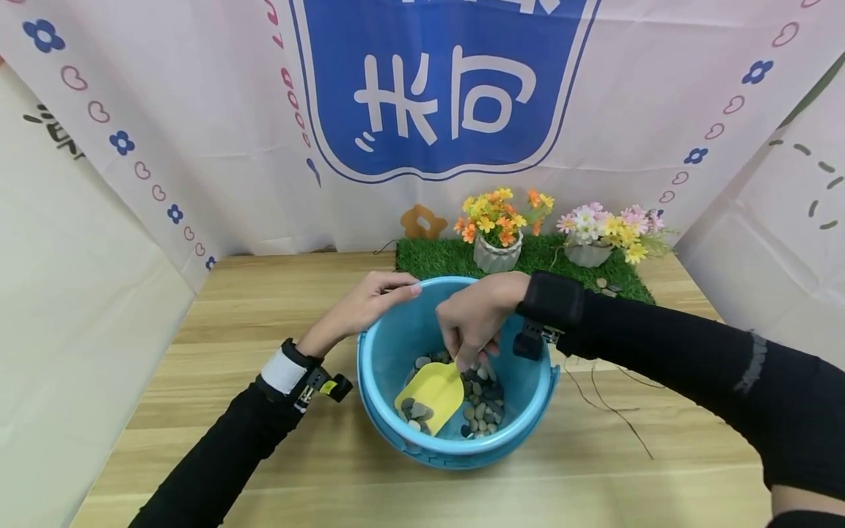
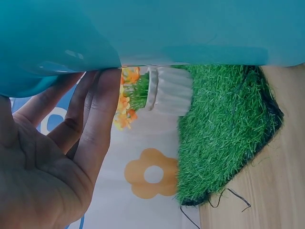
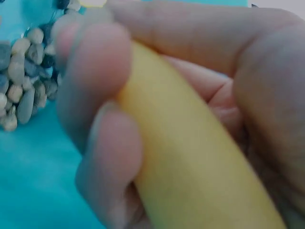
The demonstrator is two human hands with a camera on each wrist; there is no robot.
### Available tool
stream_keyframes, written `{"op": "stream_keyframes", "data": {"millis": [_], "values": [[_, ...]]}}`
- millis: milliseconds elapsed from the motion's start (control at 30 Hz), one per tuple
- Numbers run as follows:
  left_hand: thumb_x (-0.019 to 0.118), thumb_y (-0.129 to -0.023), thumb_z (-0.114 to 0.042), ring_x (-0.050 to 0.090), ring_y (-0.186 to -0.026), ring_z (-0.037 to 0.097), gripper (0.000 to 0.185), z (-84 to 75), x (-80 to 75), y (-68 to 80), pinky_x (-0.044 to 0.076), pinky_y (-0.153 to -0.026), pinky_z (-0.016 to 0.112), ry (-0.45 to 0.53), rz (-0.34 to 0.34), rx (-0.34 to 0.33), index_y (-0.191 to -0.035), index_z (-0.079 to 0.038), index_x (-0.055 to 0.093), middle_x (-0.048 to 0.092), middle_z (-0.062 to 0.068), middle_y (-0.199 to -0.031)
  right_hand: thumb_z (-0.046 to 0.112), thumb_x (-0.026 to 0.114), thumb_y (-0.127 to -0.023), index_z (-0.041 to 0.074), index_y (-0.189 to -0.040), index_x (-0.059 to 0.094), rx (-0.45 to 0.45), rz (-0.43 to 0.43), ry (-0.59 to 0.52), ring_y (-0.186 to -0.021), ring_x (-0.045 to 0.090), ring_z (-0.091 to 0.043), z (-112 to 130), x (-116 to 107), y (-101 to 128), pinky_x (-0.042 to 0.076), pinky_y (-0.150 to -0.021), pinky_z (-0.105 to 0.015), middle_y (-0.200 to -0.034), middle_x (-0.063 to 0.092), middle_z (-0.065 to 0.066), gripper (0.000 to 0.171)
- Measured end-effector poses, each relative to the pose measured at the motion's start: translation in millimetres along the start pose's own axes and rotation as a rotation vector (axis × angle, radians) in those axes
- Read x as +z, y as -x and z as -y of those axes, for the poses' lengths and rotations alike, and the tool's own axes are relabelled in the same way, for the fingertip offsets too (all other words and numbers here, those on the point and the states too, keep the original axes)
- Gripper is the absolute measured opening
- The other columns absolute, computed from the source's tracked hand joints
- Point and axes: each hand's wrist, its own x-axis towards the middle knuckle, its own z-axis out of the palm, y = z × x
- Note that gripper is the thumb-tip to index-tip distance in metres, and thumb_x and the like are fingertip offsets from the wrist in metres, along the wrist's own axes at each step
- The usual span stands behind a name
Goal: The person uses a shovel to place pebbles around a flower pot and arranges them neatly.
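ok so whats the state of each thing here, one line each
left hand: fingers straight, resting on the bucket's rim
right hand: grips the scoop's handle inside the bucket
yellow scoop: blade down among the pebbles, a few on it
blue bucket: upright on the table, pebbles at the bottom
pebbles: loose heap in the bucket
two flower pots: upright on the grass mat

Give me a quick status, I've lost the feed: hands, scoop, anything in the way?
Left hand flat against bucket rim. Right hand grips yellow scoop, blade down among pebbles. A few pebbles on the blade. Nothing blocking.
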Motion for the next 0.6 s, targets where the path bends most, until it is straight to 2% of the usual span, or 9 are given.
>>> {"op": "stream_keyframes", "data": {"millis": [33,233,600], "values": [[0.046,-0.099,-0.007,0.065,-0.083,0.032,0.025,-5.8,-0.3,0.4,0.055,-0.066,0.035,0.0,0.003,-0.003,-0.111,0.006,0.063,0.063,0.021,-0.102,0.025,0.064,-0.091,0.021,-0.071,0.074,0.013,-0.01,0.001,-0.057,0.061,-0.022,1.5,0.2,2.4,0.053,-0.054,-0.032,-0.068,0.066,-0.005,0.023],[0.046,-0.098,-0.007,0.065,-0.083,0.034,0.025,-6.9,-1.3,0.7,0.056,-0.065,0.036,0.004,0.003,-0.013,-0.112,0.006,0.063,0.063,0.022,-0.102,0.024,0.065,-0.09,0.019,-0.066,0.072,0.048,-0.071,0.009,-0.056,0.06,-0.025,7.9,4.6,13.7,0.049,-0.05,-0.03,-0.064,0.065,-0.006,0.026],[0.046,-0.098,-0.007,0.066,-0.082,0.031,0.025,-7.9,-0.4,0.5,0.055,-0.064,0.034,-0.016,0.0,-0.016,-0.112,0.006,0.063,0.064,0.02,-0.101,0.023,0.063,-0.091,0.02,-0.07,0.073,-0.01,-0.095,-0.028,-0.057,0.06,-0.029,4.3,7.7,23.6,0.049,-0.049,-0.03,-0.065,0.064,-0.007,0.023]]}}
